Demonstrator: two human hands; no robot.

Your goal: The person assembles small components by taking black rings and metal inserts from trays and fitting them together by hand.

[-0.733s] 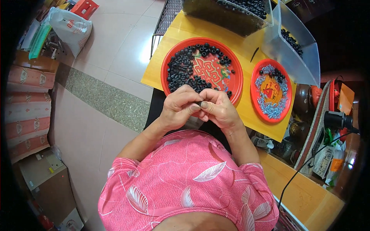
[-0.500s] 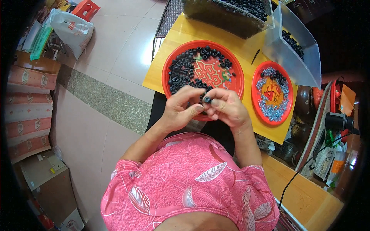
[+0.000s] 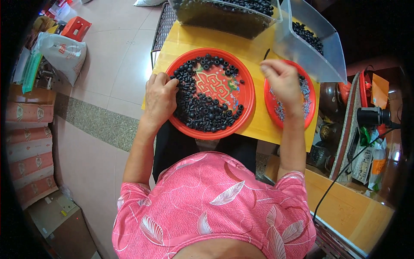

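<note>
Yellow tabletop (image 3: 185, 36), seen from above

Tabletop carries everything noted here. At its far edge, a clear bin (image 3: 215, 19) heaped with black pieces; beside it, toward the right corner, a tilted-looking translucent bin (image 3: 323, 60), black pieces inside.

Nearer the wearer: round red tray (image 3: 248, 95), patterned base. To its right, apart from it, a smaller red tray (image 3: 312, 93).

Left hand (image 3: 160, 96) at the round tray's left rim, fingers curled narrow, tips against the beads; cannot tell whether one is pinched. Right hand (image 3: 282, 80) over the smaller tray's left part, fingers bunched, slightly blurred; contents, if any, hidden.

Thin dark object (image 3: 267, 54) on the tabletop, just beyond the right hand.

Black beads (image 3: 198, 110) crowd the round tray's left and near sides. Clear bluish beads (image 3: 305, 93) line the smaller tray.
</note>
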